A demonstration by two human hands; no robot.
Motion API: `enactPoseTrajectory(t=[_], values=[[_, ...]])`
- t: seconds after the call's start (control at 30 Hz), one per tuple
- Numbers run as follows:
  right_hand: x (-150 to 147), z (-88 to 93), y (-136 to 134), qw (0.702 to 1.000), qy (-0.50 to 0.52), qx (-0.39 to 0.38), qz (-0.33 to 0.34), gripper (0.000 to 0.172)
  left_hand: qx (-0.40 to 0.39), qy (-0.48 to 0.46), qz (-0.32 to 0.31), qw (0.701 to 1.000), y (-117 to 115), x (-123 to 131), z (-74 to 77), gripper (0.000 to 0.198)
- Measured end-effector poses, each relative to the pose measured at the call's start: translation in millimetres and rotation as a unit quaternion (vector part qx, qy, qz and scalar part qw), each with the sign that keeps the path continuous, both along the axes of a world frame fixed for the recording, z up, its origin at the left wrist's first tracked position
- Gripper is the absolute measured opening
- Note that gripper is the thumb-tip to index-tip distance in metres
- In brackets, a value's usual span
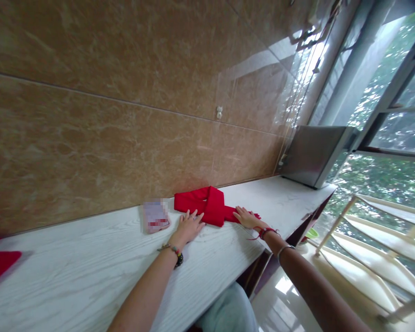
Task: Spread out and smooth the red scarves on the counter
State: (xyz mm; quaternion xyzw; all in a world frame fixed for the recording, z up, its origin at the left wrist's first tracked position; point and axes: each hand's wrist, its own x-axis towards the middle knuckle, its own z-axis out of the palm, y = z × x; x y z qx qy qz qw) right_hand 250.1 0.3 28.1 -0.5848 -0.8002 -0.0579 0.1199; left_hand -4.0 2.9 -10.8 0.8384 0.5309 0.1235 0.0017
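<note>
The folded red cloth (207, 205) lies on the white wood-grain desk (72, 272), at my twelve o'clock. My left hand (188, 226) lies flat at its seven o'clock edge and my right hand (247, 216) on its tail at four o'clock. The fingers of both are spread and released, gripping nothing. I judge I'm pressing the fold flat. A next fold would call for pinching an edge without shifting the layers.

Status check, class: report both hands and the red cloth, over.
Left hand open, touching edge of red cloth. Right hand open, flat on its tail. Small blurred item alongside, apart.
</note>
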Motion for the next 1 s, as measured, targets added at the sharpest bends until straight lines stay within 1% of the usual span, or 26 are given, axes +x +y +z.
enactPoseTrajectory(t=[0.1,0.17,0.27,0.33,0.4,0.43,0.5,0.57,0.67,0.73,0.8,0.9,1.0], values=[[-9,8.9,4,1.000,0.009,0.011,0.015,0.029,0.000,-0.008,0.008,1.000,-3,1,3.5,0.050],[-24,12.9,12,0.999,0.019,0.019,0.029,0.031,0.001,-0.010,0.017,1.000,-10,0,6.2,0.053],[-63,14.9,25,0.996,0.037,0.030,0.071,0.033,0.008,0.000,0.022,1.000,-34,-12,10.0,0.056],[-100,14.2,29,0.991,0.049,0.032,0.120,0.039,0.042,0.022,0.010,0.999,-56,-31,12.8,0.056],[-141,12.5,27,0.981,0.059,0.033,0.181,0.043,0.081,0.050,0.011,0.995,-80,-61,16.5,0.055],[-163,11.3,24,0.975,0.063,0.033,0.211,0.044,0.093,0.061,0.025,0.993,-92,-80,18.8,0.055],[-205,8.2,14,0.959,0.079,0.041,0.271,0.046,0.099,0.079,0.073,0.989,-113,-122,23.2,0.053],[-242,3.7,0,0.936,0.106,0.055,0.332,0.048,0.106,0.091,0.123,0.983,-131,-167,25.1,0.049],[-283,-6.1,-21,0.898,0.132,0.068,0.414,0.047,0.100,0.082,0.180,0.975,-150,-225,19.3,0.046],[-300,-14.3,-34,0.881,0.127,0.059,0.451,0.048,0.071,0.069,0.205,0.974,-157,-250,11.0,0.044],[-310,-22.4,-45,0.869,0.112,0.037,0.481,0.050,0.044,0.061,0.219,0.973,-160,-263,2.9,0.042],[-314,-30.2,-55,0.848,0.086,-0.013,0.523,0.051,0.039,0.051,0.224,0.973,-160,-266,-3.6,0.040],[-312,-30.2,-59,0.835,0.076,-0.042,0.543,0.046,0.027,0.046,0.221,0.974,-161,-263,-2.4,0.040]])
